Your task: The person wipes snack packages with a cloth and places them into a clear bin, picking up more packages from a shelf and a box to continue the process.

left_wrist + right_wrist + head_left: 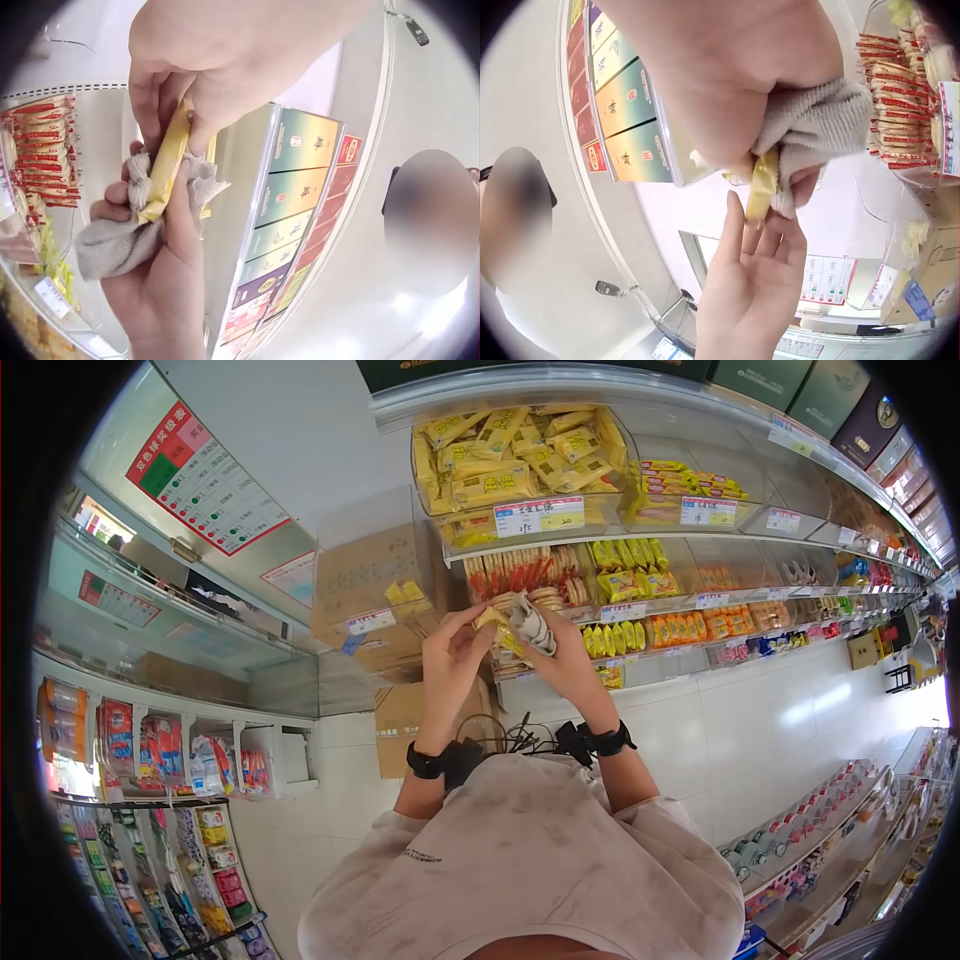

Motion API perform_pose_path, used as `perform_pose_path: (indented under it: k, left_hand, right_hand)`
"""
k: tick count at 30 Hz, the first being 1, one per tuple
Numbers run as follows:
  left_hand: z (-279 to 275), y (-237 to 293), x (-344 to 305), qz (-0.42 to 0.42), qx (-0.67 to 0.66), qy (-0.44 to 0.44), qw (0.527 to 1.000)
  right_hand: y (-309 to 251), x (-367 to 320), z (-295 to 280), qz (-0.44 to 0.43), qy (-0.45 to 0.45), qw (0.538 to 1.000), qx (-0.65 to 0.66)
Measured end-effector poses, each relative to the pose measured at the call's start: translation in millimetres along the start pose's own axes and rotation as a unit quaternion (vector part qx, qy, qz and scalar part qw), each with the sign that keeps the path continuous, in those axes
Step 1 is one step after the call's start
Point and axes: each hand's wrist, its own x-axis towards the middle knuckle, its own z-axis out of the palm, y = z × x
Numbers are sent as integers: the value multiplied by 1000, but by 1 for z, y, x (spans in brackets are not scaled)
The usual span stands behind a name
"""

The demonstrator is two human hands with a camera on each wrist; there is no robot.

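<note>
Left hand [452, 650] pinched on yellow packet [166, 165], thumb against fingers; right hand [570, 663] curled round grey cloth [120, 247] and the packet's other end. Packet is held between both hands, just on the near side of the shelves. Packet should be kept lightly pinched so contents aren't crushed; cloth's loose folds are best kept clear of the fingertips. Count: one packet held, one cloth, two hands, two black wristbands [428, 762]. Farther out, yellow packets [490, 485] are heaped, too overlapped to be counted.
</note>
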Motion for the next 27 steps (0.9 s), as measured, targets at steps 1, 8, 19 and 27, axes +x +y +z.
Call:
perform_pose_path:
  k: [1,8,19,27]
  left_hand:
    - [1,2,1,-12,27,-5,1000]
    - [22,-32,7,61,58,-28,996]
    - [49,17,12,7,-79,-35,996]
    - [102,26,12,158,47,38,986]
  right_hand:
    - [-12,2,-5,-24,1,999,-28]
    - [-14,5,-23,-96,34,989,-105]
    - [6,-5,-89,143,71,987,-2]
    - [-22,9,-72,70,154,943,285]
